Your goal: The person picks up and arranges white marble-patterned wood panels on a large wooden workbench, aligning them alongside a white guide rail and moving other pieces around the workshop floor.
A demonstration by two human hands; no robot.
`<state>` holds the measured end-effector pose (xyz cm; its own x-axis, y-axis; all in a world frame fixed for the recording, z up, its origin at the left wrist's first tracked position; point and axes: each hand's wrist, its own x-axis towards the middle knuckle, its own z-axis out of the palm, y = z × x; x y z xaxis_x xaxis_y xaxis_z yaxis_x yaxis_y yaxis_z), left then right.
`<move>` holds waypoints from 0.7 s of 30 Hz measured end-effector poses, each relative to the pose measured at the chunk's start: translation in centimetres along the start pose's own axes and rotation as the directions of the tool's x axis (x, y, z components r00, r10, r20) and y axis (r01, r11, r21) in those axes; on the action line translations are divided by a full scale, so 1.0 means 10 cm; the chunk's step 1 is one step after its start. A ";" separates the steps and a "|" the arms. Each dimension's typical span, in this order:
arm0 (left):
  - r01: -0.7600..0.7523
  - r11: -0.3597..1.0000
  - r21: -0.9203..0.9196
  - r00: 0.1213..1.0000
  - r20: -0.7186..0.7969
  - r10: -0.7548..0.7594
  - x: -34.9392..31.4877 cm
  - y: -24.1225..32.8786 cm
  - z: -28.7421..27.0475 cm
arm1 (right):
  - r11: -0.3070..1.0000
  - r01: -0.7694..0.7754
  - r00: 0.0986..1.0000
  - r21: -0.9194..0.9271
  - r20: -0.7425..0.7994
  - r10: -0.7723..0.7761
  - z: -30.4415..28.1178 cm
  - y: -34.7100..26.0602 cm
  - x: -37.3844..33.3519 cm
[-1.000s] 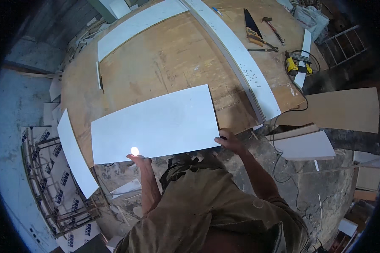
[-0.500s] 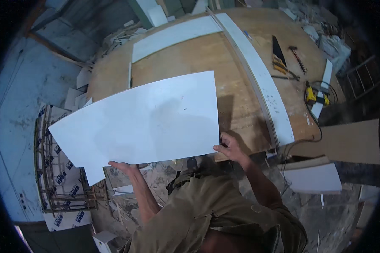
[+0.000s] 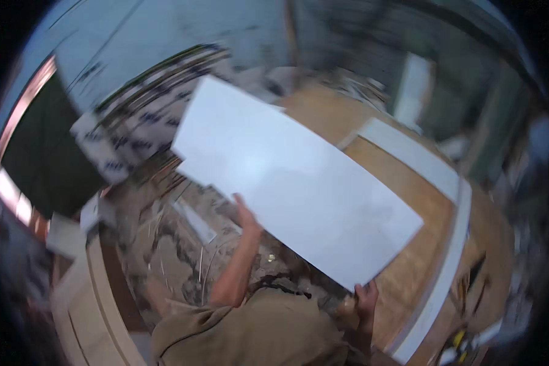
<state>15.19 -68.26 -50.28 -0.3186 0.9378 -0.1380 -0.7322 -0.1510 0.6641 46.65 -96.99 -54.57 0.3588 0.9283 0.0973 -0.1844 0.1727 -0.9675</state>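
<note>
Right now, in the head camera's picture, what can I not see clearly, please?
All in the head view:
- White board: underside, turned away from the camera.
- Left hand: most fingers, hidden by the board, so its grip is unclear.
- Table: the part behind the board.
- Dark tool: details, lost in blur.
- Yellow tool: exact shape, blurred.

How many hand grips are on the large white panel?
2: the left grip along the white panel's lower edge, the right grip at its bottom corner. Some fingers are hidden.
</note>
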 end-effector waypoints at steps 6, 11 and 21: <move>-0.109 0.991 -0.077 0.991 0.072 0.115 -0.22 0.53 -0.08 | 0.895 -0.330 0.931 -0.301 0.051 0.360 -0.01 0.59 0.17; -0.260 0.964 0.053 0.965 -0.013 0.261 -0.03 0.86 -0.10 | 0.894 -0.160 0.968 -0.418 0.110 0.225 -0.07 0.62 0.40; -0.759 0.316 0.569 0.612 0.460 0.643 0.29 1.99 0.37 | 0.983 -0.099 0.992 -0.152 0.059 0.109 0.52 -0.73 1.05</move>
<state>1.93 -67.40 -34.80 -0.3892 0.6205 0.6808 0.3530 -0.5821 0.7325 47.06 -86.77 -45.26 0.2823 0.9593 0.0051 -0.0777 0.0281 -0.9966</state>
